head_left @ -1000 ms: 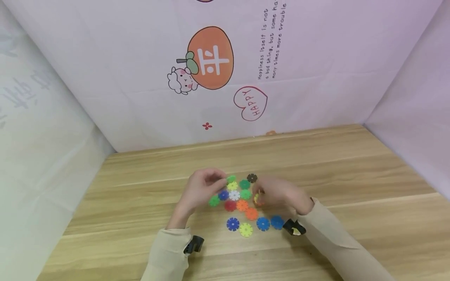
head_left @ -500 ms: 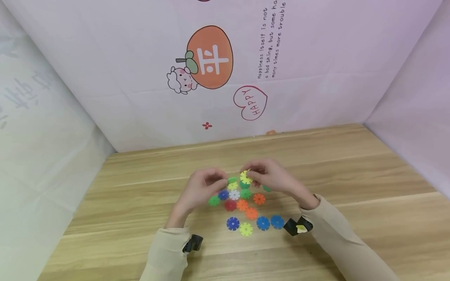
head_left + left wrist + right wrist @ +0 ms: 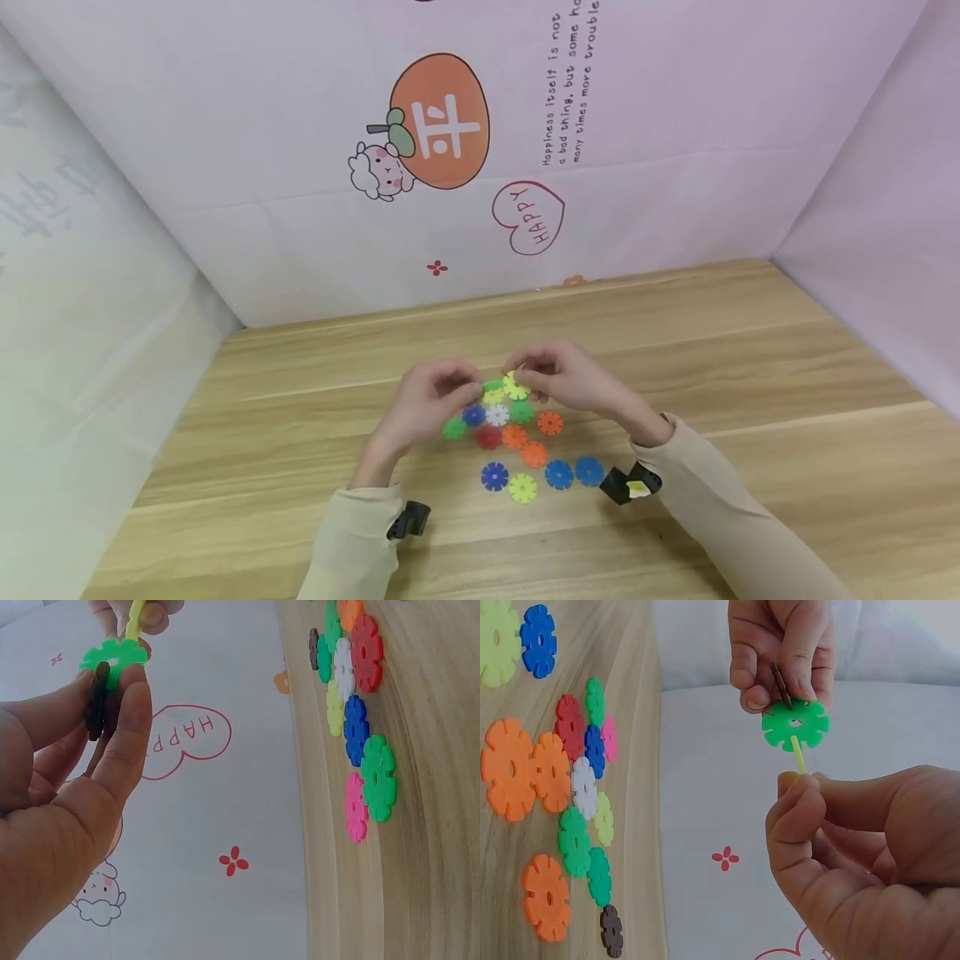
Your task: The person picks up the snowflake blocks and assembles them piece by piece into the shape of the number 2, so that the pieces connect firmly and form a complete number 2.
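A pale wood-grain tabletop (image 3: 315,450) is supporting a scatter of notched plastic discs, with a white disc (image 3: 497,414) serving as reference. Well beyond the white disc, a printed backdrop cloth (image 3: 300,108) is hanging behind the table, showing an orange fruit drawing (image 3: 442,121) and a heart outline (image 3: 529,218); plainer cloth (image 3: 862,208) is enclosing the right side. Just left of the white disc a dark blue disc (image 3: 474,416) is lying; nearer the person than it, a red disc (image 3: 489,437), three orange discs (image 3: 514,436) and two lighter blue discs (image 3: 558,475) are resting. Above and slightly beyond the white disc, the left hand (image 3: 429,400) is pinching a brown disc (image 3: 97,701) standing edge-on against a green disc (image 3: 810,724), while the right hand (image 3: 566,382) is pinching a yellow disc (image 3: 513,387) whose edge is meeting the green one; how deeply it is sitting cannot be told. In the head view, the left hand is hiding a pink disc (image 3: 356,806), left of the white disc.
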{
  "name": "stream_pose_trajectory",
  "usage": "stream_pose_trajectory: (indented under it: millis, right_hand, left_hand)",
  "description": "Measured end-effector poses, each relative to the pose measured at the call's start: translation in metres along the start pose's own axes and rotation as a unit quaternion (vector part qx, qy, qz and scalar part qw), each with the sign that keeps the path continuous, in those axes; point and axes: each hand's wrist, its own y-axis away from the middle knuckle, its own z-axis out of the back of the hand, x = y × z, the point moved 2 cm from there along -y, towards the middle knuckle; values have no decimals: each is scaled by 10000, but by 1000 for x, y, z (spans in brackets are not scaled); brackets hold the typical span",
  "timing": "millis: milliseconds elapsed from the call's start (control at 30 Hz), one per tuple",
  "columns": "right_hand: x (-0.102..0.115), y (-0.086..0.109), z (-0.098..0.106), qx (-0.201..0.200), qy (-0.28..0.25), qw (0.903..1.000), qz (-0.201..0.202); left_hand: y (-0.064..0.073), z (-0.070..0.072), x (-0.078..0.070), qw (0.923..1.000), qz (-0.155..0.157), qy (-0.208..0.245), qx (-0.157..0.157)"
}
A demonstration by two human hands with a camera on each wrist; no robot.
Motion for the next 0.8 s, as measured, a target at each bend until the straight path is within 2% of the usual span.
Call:
stream_pose_trajectory:
  millis: [200, 467, 600, 800]
  right_hand:
    - [0, 0, 0, -22, -332, 9994, -57]
    - [2, -1, -1, -186, -464, 9987, -25]
    - [3, -1, -2, -326, -391, 9987, -6]
    - [2, -1, -1, -293, -353, 9989, 70]
  left_hand:
    - [0, 1, -1, 10000, -4, 38, -15]
    - [0, -3, -2, 9998, 111, 121, -115]
    - [-1, -6, -2, 9997, 49, 131, -191]
    - [0, -6, -4, 9996, -33, 270, 28]
